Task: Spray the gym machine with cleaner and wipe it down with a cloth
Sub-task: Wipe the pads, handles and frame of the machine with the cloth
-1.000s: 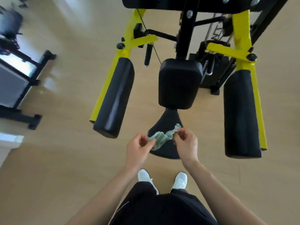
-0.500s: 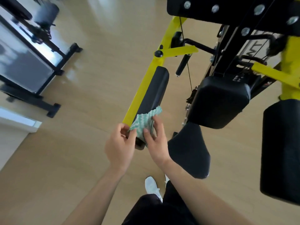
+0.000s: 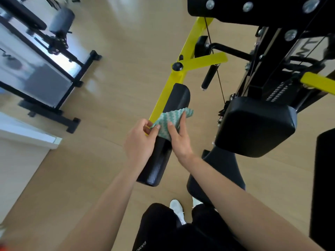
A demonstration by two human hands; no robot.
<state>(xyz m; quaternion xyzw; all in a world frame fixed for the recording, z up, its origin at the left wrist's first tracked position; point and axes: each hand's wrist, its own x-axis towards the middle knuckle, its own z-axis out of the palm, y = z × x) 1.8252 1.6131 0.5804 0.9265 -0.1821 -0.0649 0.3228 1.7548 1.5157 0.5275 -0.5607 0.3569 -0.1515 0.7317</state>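
left hand (image 3: 139, 142) pinches the 9 o'clock corner of the green zigzag cloth (image 3: 172, 120) between thumb and fingers. right hand (image 3: 179, 142) lies on the cloth with fingers straight, pressing it against the black arm pad (image 3: 157, 169). the pad runs along a yellow lever arm (image 3: 183, 57) toward 1 o'clock. a black back pad (image 3: 253, 127) sits at 3 o'clock of the hands, the seat (image 3: 223, 167) at 5 o'clock.

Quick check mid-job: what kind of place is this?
Most likely a gym: a yellow-and-black cable machine with a long arm pad and a square back pad, plus a second black-framed machine on the wood-look floor at left.
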